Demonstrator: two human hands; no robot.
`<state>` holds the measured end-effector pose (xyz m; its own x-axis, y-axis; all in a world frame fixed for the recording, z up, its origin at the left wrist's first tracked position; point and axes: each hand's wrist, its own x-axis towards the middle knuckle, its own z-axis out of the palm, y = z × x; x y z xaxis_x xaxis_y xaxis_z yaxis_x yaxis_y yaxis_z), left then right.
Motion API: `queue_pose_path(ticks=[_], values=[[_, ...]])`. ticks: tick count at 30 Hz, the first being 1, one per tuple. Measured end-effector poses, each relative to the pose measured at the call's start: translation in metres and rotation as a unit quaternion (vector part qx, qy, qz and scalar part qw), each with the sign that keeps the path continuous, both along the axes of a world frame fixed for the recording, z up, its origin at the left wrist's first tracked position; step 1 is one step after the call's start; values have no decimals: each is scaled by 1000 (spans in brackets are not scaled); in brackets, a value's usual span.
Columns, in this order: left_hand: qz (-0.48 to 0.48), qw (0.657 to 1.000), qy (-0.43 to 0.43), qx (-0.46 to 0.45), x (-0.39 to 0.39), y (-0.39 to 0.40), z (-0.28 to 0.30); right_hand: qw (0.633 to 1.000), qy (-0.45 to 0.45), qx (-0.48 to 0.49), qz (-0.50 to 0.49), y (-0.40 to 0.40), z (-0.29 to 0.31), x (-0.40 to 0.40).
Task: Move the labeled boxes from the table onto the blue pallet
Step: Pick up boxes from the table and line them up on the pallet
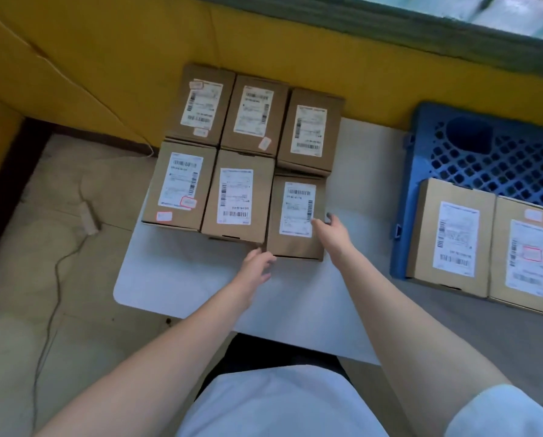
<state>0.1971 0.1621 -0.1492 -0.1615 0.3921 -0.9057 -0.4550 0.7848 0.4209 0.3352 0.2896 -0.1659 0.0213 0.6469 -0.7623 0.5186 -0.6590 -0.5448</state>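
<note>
Several brown cardboard boxes with white shipping labels stand in two rows on the white table. The near-right box sits slightly forward of its row. My left hand touches this box's near-left corner with relaxed fingers. My right hand rests against its right edge, fingers reaching onto the top beside the label. The box still stands on the table. To the right, on the floor, is the blue pallet, with two labeled boxes side by side on its near part.
A yellow wall runs behind the table. A grey cable and a small white adapter lie on the tiled floor at the left. The pallet's far half shows its bare blue grid.
</note>
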Motion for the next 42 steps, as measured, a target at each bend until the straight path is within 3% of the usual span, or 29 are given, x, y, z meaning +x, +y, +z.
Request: queue_pose_path(ticks=[3,7,10,13,19,24,31,37,42], values=[[-1,1000,-6,2,-2,-1,5,999,13,-34,-9,-1,-2,11],[-114,993,7,19,4,3,28,997,68,-45,-12,0,17,28],[-191,977,81,50,13,12,45,996,87,5,-14,2,47,46],[-175,965,158,116,22,28,69,992,105,69,-27,-1,85,70],[-223,925,161,262,81,55,120,969,132,177,-114,-16,137,152],[-276,893,146,324,164,61,152,944,129,239,-187,-36,158,249],[-301,879,119,349,337,55,155,900,170,301,-266,-72,165,422],[-330,881,75,330,483,48,156,896,155,322,-262,-101,168,559],[-348,883,68,307,550,67,158,896,159,304,-283,-91,157,625]])
